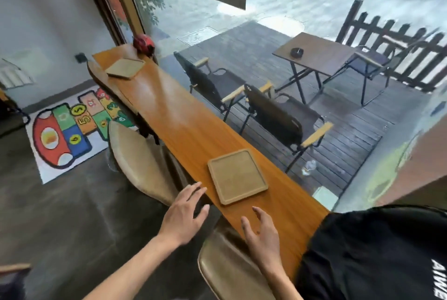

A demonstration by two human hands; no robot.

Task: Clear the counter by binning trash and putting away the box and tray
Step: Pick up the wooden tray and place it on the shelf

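Observation:
A square wooden tray [237, 176] lies flat and bare on the long wooden counter [179, 116] that runs along the window. My left hand [185, 215] hovers just left of the tray's near corner, fingers spread, holding nothing. My right hand [262, 237] is over the counter a little below the tray, fingers apart and curled, also with nothing in it. Neither hand touches the tray. A second wooden tray [125, 68] lies at the far end of the counter, next to a round red object [144, 43].
Two tan chairs [142, 162] [232, 273] stand tucked under the counter's left side. A colourful floor mat [70, 128] lies on the dark floor at left. Beyond the glass are black chairs, a folding table and a fence. My black shirt [377, 253] fills the lower right.

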